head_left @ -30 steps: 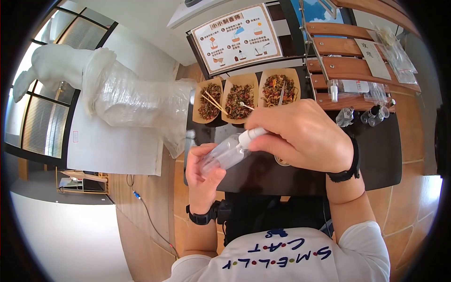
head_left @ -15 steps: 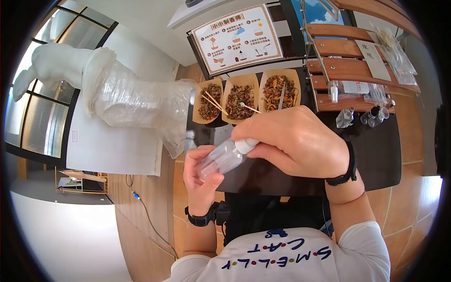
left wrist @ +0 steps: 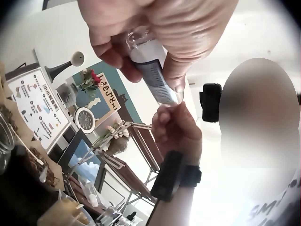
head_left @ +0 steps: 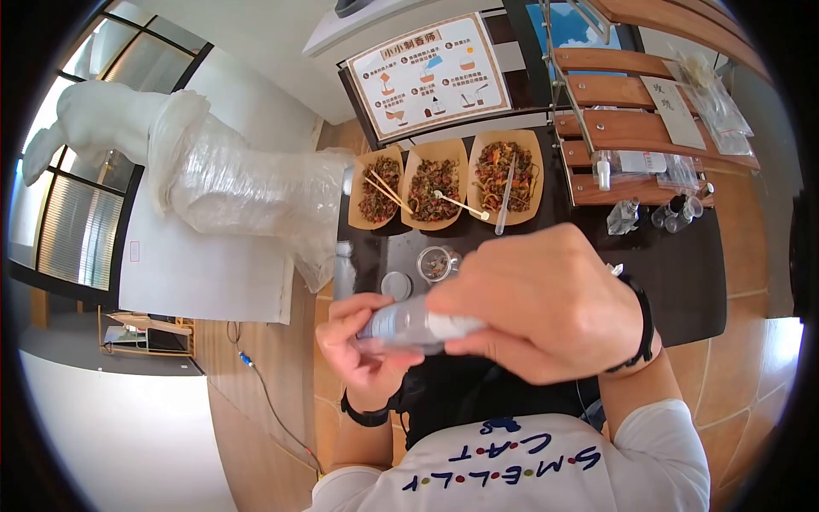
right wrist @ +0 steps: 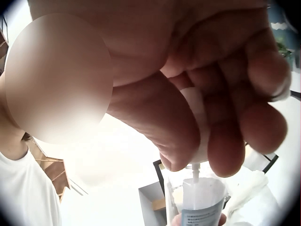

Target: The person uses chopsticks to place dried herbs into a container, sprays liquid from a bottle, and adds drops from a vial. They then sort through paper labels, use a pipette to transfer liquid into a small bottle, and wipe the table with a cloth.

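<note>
A clear plastic bottle (head_left: pixel 397 326) with a blue-and-white label (left wrist: pixel 157 82) lies almost level between my hands, in front of my body. My left hand (head_left: pixel 358 350) grips its body, thumb on one side and fingers on the other. At the white pump top (right wrist: pixel 201 136), my right hand (head_left: pixel 542 303) pinches with thumb and fingers. From that top a thin stem (right wrist: pixel 196 172) runs down toward the bottle in the right wrist view. Beyond the hands on the dark table (head_left: pixel 674 282) are a small glass jar (head_left: pixel 433 266) and a round grey lid (head_left: pixel 397 285).
Three paper trays of dried plant bits stand behind the jar, one with wooden chopsticks (head_left: pixel 386 192). A white stirrer (head_left: pixel 461 205) and a clear stick (head_left: pixel 506 196) lie across the others. Small bottles (head_left: pixel 624 217) stand at right, near a wooden rack (head_left: pixel 648 128). A printed sign (head_left: pixel 429 75) is behind.
Both hands have come down toward my body with the bottle, which now lies flatter with its label showing. The jar and the lid are uncovered in the head view.
</note>
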